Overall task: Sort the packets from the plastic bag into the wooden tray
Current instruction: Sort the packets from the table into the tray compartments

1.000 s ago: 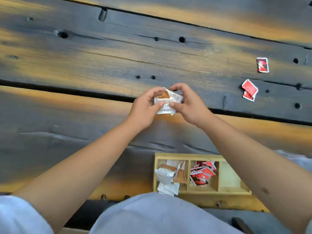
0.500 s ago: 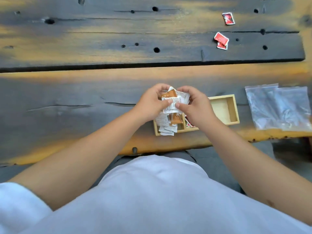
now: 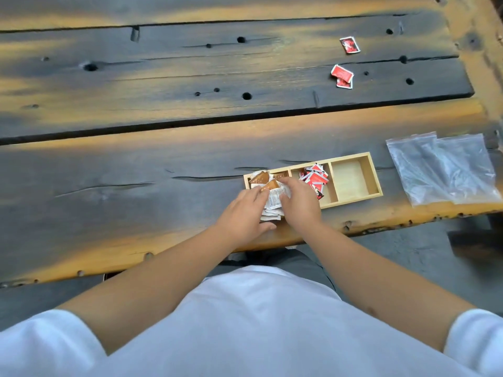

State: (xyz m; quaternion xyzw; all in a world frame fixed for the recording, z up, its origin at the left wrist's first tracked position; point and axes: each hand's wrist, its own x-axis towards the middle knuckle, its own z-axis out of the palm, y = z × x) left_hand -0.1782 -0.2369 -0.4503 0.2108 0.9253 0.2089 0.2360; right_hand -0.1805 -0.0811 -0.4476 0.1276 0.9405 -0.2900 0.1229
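Fingers of the left hand (image 3: 242, 219) and right hand (image 3: 299, 204) pinch 1 white packet (image 3: 275, 198) over the tray (image 3: 351, 198)'s left compartment. Of 3 compartments, 2 hold packets. 3 red packets (image 3: 342, 74) lie well apart; 1 plastic bag (image 3: 446, 170) sits right.

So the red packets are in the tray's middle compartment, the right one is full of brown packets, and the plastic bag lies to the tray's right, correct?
Not quite. The head view shows the wooden tray's right compartment empty; the brown packets are in the left one. The red packets in the middle and the plastic bag to the right are as you say.
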